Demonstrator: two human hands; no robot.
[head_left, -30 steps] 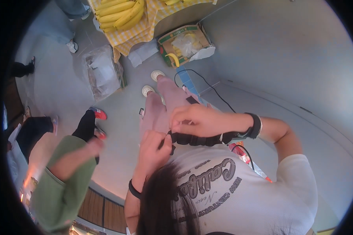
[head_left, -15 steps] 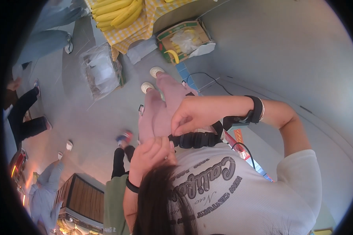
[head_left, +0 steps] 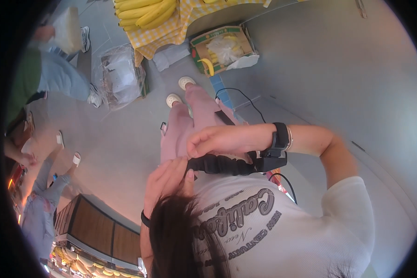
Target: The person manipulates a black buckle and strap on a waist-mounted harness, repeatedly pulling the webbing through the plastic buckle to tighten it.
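Note:
My left hand (head_left: pixel 164 178) has its fingers bent and pressed together on the left end of a black waist strap (head_left: pixel 227 164) with a plastic buckle. Just above it, my right hand (head_left: pixel 204 141) pinches at the same end of the strap, its fingertips almost touching those of my left hand. Below the hands are a white T-shirt (head_left: pixel 282 231) and long dark hair. My legs in pink trousers (head_left: pixel 199 106) and cream shoes (head_left: pixel 186 82) show beyond the strap. A dark device (head_left: pixel 273 160) sits at the strap's right end, partly behind my right wrist.
Bananas (head_left: pixel 148 14) lie on a checked cloth (head_left: pixel 146 44). A banana box (head_left: pixel 243 39) and a plastic-lined box (head_left: pixel 120 76) stand on the floor. A black cable (head_left: pixel 252 102) loops right of my legs, near a grey wall (head_left: pixel 347 69). People (head_left: pixel 60 74) and a wooden-fronted stand (head_left: pixel 92 217) are at left.
My hands and the strap's end have shifted slightly left. The green-clothed person at lower left has left that spot; someone in green now appears at upper left. Others on the left have moved.

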